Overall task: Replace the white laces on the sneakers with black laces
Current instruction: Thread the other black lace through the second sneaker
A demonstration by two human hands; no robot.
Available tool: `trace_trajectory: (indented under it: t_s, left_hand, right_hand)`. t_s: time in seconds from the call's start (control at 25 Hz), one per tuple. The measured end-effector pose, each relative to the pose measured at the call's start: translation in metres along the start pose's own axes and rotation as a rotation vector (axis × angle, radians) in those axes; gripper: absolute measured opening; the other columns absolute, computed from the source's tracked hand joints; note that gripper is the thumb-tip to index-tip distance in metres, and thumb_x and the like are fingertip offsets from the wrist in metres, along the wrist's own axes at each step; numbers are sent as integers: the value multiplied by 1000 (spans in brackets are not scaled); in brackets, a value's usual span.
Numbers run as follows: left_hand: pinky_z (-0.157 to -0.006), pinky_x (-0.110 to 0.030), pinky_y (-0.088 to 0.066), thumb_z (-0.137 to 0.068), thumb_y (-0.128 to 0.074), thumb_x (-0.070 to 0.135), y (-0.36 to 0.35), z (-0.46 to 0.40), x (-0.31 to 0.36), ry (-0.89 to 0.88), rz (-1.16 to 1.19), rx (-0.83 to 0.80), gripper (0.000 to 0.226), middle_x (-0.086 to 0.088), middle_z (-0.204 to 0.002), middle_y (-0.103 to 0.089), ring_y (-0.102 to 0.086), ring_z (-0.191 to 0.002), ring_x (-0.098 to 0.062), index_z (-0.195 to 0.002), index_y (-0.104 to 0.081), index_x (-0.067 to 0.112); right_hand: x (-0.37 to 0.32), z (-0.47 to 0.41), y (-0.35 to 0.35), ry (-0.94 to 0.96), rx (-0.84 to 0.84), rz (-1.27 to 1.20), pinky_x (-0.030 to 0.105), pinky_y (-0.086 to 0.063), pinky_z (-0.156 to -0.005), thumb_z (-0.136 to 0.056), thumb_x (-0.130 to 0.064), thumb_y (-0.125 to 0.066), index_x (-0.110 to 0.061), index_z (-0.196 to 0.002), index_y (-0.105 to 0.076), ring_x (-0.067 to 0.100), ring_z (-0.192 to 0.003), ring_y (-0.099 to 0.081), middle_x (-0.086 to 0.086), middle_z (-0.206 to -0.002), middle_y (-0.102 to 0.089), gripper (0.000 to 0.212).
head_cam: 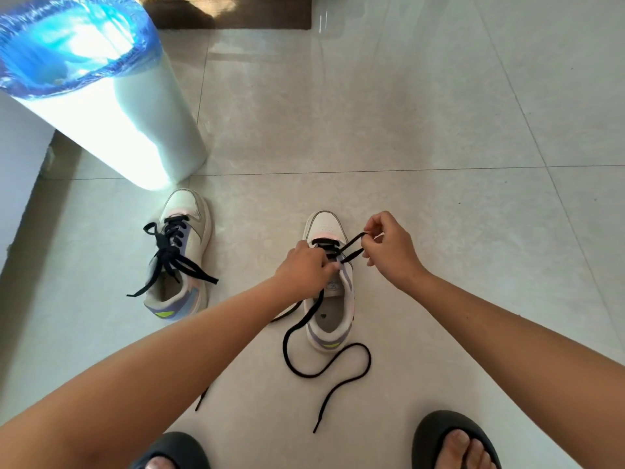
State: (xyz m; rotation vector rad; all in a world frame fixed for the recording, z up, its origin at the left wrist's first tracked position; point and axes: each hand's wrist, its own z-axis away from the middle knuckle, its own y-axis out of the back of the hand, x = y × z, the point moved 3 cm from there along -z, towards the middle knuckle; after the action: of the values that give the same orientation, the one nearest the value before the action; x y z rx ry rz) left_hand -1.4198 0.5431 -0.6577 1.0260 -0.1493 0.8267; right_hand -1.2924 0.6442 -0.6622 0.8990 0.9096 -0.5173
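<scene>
While the pale tiled floor (422, 130) fills my view, I see a white bin (135, 123) with a blue liner (67, 38) standing far left. Near it, the left sneaker (181, 255) sits fully laced in black, ends loose. Right of it, well apart, the second sneaker (329, 286) points away from me. The left hand (306, 269) rests on its tongue, fingers curled, pinching the black lace (324, 367) at the eyelets; the lace's free length snakes over the floor toward me. The right hand (389, 248) pinches the other lace end (353, 243), lifted just right of the toe. Two feet in dark slippers (453, 438) show at the near edge.
</scene>
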Motion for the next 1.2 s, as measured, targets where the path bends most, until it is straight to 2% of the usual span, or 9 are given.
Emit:
trace_trajectory:
  t_s: [0.16,0.24,0.32,0.4,0.56,0.72,0.96,1.08,1.2]
  left_hand:
    - [-70,-31,-39,-97,-44,28,3,3,-4,45,191,15,32,-13,-86,-50,-46,-75,-25,-73,-52,9]
    - [-71,-32,-40,-97,-45,26,3,6,-4,48,208,14,33,-18,-83,-54,-47,-77,-32,-68,-46,12]
    - [-80,-35,-42,-98,-44,24,2,8,-4,27,169,26,27,-21,-96,-58,-52,-93,-36,-75,-49,10]
    - [-87,-35,-39,-98,-43,24,0,10,-5,-3,135,53,23,-18,-104,-54,-50,-100,-31,-85,-53,8]
    - [-86,-34,-40,-98,-45,27,-3,11,-10,-39,90,89,25,-15,-105,-51,-50,-97,-29,-94,-56,5]
    - [-84,-34,-41,-97,-46,25,-3,11,-9,-41,87,101,20,-13,-104,-52,-51,-96,-28,-91,-55,8]
    - [-68,-27,-33,-98,-39,15,3,19,-2,-51,98,179,18,-13,-93,-49,-48,-83,-27,-95,-51,3]
    - [-56,-25,-21,-97,-37,12,6,26,-1,-71,166,194,12,-9,-82,-43,-38,-69,-19,-87,-39,8]
    - [-55,-24,-21,-97,-37,10,8,30,-3,-79,244,174,13,-5,-77,-42,-33,-62,-11,-84,-34,9]
  right_hand:
    - [6,-1,1,-93,23,-113,21,-51,-49,-86,-3,-55,-20,-86,-50,12,-58,-55,1,-81,-52,18]
    - [9,0,0,-163,8,-216,22,-52,-52,-86,-2,-58,-18,-86,-52,11,-56,-54,3,-79,-52,17]
    - [10,0,-1,-228,-7,-270,24,-52,-56,-86,-3,-61,-18,-88,-53,11,-60,-56,2,-80,-54,17]
    - [11,-1,-1,-306,-16,-335,27,-53,-65,-86,-3,-63,-18,-89,-53,14,-69,-61,3,-84,-58,17]
    - [7,0,-7,-426,-90,-565,37,-56,-74,-88,2,-59,-13,-94,-52,19,-72,-66,6,-84,-60,17]
    - [0,0,-8,-434,-142,-683,33,-54,-70,-84,9,-59,-13,-97,-55,16,-73,-63,7,-78,-62,26]
    - [6,2,-6,-377,9,-701,24,-52,-70,-80,18,-58,-10,-94,-58,17,-82,-63,6,-85,-57,31]
    - [8,5,-7,-406,62,-747,24,-52,-72,-80,19,-57,-8,-94,-58,18,-82,-62,7,-85,-55,31]
    - [5,11,-8,-405,16,-691,26,-50,-80,-82,9,-62,-3,-117,-53,17,-89,-58,5,-93,-53,38]
